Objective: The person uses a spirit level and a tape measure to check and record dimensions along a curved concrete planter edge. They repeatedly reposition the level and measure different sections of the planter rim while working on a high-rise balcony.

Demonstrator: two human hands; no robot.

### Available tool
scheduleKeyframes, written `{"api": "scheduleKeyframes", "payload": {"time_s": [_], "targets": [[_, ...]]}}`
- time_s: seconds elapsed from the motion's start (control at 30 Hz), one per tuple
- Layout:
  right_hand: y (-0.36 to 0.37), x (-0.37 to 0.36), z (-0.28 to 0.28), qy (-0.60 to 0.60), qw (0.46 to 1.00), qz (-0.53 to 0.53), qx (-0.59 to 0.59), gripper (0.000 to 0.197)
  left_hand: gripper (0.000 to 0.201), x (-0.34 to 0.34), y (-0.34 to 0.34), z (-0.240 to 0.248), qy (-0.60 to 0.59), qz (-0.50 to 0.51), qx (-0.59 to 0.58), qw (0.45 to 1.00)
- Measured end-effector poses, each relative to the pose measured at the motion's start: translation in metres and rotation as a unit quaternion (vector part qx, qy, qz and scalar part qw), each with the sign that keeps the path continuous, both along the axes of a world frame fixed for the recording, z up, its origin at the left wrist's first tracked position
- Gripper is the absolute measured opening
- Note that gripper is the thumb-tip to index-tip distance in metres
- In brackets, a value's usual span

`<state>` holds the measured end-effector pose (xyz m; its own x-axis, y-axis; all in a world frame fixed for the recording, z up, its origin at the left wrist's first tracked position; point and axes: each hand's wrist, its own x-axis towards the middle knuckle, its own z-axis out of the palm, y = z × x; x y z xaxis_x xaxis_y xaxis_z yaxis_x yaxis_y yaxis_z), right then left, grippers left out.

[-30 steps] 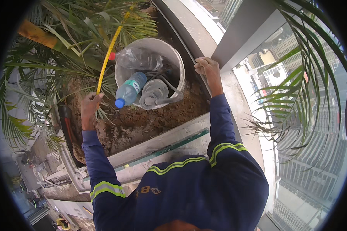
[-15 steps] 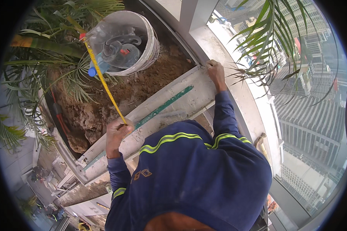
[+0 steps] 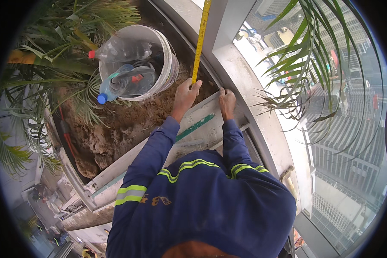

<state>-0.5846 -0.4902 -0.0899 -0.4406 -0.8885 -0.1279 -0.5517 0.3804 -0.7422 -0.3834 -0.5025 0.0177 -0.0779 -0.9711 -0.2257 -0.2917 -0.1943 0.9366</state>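
Observation:
My left hand (image 3: 185, 98) pinches a yellow tape measure (image 3: 200, 45), whose blade sticks up and away past the top edge of the view. Just right of it, my right hand (image 3: 227, 103) is closed, knuckles up, at the right end of the pale planter wall (image 3: 208, 131), against the window-side frame. Whatever lies inside those fingers is hidden. A green strip (image 3: 195, 127) runs along the wall below both hands, partly covered by my left sleeve. Brown soil (image 3: 116, 135) fills the planter beyond the wall.
A white bucket (image 3: 171, 69) holding clear plastic bottles (image 3: 135, 81) stands on the soil. Palm fronds (image 3: 69, 64) crowd the left; another frond (image 3: 305, 64) hangs at the right before the window glass. A hammer-like tool (image 3: 289, 178) lies on the right ledge (image 3: 266, 112).
My left hand has moved right along the wall, close to my right hand, with the tape now pointing up beside the frame. My right hand sits slightly lower and further left in view.

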Motion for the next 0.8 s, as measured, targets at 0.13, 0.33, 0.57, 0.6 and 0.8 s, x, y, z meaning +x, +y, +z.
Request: {"api": "scheduleKeyframes", "payload": {"time_s": [0.13,0.33,0.57,0.6,0.8], "targets": [[-0.007,0.011,0.003,-0.010,1.000,0.011,-0.004,0.044,0.050,-0.026,-0.031,-0.065,-0.024,0.124,-0.018,0.992],[-0.005,-0.005,-0.001,-0.094,0.995,0.019,0.016,0.041,0.057,-0.064,-0.064,-0.076,-0.070,0.254,0.062,0.963],[-0.002,-0.021,-0.043,-0.179,0.984,0.007,0.001,0.036,0.060,-0.090,-0.087,-0.074,-0.112,0.230,0.161,0.953],[-0.006,-0.018,-0.043,-0.187,0.982,0.010,0.014,0.037,0.060,-0.088,-0.090,-0.071,-0.117,0.238,0.161,0.951],[0.001,-0.012,-0.019,-0.204,0.978,0.000,0.032,0.042,0.058,-0.095,-0.086,-0.081,-0.149,0.227,0.195,0.942]]}}
